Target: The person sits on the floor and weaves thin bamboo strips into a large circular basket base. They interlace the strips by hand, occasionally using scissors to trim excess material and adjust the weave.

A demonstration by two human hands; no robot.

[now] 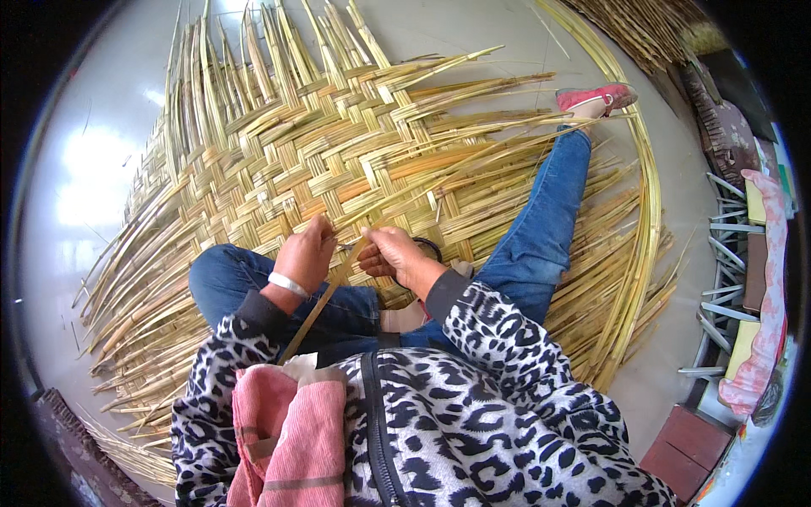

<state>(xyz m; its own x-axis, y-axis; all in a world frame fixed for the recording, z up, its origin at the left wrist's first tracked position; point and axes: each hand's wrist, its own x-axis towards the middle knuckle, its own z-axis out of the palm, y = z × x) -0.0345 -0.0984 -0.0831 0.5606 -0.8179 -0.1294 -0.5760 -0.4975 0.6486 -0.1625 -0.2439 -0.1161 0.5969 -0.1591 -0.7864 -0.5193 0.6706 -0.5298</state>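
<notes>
Left hand (306, 253) and right hand (397, 253) fingers pinch one flat yellow reed strip (325, 296) at the near edge of the woven straw mat (321, 144); pale floor (93, 169) lies bare to the left.

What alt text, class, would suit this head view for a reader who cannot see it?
A seated person's left hand and right hand grip a thin reed strip over a large, half-woven straw mat on the floor. Loose strands fan outward.

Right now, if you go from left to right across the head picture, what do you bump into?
Shiny floor → woven mat → left hand → strip → right hand → blue-jeaned leg → red shoe → bent bundle of strips → metal rack → pink cloth.
</notes>
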